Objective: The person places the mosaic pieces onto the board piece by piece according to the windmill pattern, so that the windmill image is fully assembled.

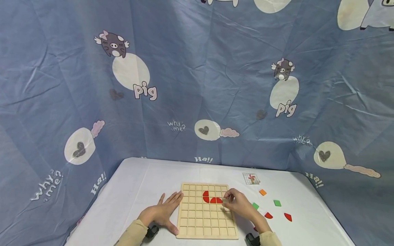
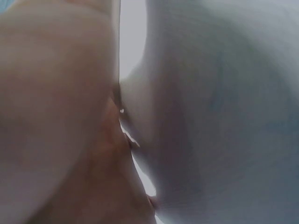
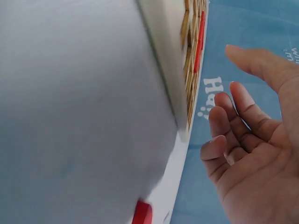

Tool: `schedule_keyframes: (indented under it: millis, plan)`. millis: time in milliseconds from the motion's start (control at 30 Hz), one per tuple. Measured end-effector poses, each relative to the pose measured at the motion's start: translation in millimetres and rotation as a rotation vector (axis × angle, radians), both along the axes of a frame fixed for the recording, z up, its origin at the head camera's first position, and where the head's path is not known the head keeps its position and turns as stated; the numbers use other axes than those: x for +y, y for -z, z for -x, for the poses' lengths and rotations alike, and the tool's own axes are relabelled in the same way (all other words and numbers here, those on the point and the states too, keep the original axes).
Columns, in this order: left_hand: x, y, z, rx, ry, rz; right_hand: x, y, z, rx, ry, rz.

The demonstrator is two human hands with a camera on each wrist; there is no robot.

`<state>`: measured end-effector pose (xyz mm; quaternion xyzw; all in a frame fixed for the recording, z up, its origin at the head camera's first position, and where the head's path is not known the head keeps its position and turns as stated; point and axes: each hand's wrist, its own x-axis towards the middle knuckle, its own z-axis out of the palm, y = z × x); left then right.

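A square wooden grid board (image 1: 203, 238) lies on the white table, its cells marked off by raised strips. Several red quarter-round pieces (image 1: 206, 199) sit in cells of its upper middle and right. My left hand (image 1: 164, 210) rests spread along the board's left edge, fingertips and thumb touching the rim. Over the board's right side is my right hand (image 1: 239, 204), its fingers loosely bent close to the rightmost red piece (image 1: 219, 200). In the right wrist view, thumb and fingers stand apart with nothing between them. The left wrist view is mostly blurred skin and white cloth.
Right of the board lie an orange square (image 1: 262, 192), a green square (image 1: 277, 203), another green piece (image 1: 255, 206) and loose red pieces (image 1: 288, 217). A small pattern card (image 1: 251, 178) lies behind them. A blue printed curtain (image 1: 197, 85) hangs around the table.
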<state>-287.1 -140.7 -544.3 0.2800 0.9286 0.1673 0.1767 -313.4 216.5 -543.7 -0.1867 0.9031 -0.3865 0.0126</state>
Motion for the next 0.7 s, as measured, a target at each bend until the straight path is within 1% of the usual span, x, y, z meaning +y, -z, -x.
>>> schedule_keyframes:
  millis: [133, 233, 433, 533, 700]
  plan:
    - [0.1, 0.2, 0.1, -0.003, 0.0, -0.001, 9, 2.4, -5.9, -0.017, 0.021, -0.018]
    - [0.3, 0.7, 0.2, -0.008, -0.001, -0.004, 16, 1.4, -11.7, -0.022, 0.033, -0.026]
    - [0.2, 0.1, 0.4, -0.01, 0.003, -0.01, 33, -0.6, -20.7, 0.013, 0.048, -0.051]
    - [-0.3, 0.1, 0.8, -0.007, 0.006, -0.012, 43, -0.7, -23.6, 0.015, 0.052, -0.061]
    - [-0.2, 0.7, 1.6, -0.007, 0.004, -0.011, 58, -3.9, -28.6, -0.009, 0.057, -0.057]
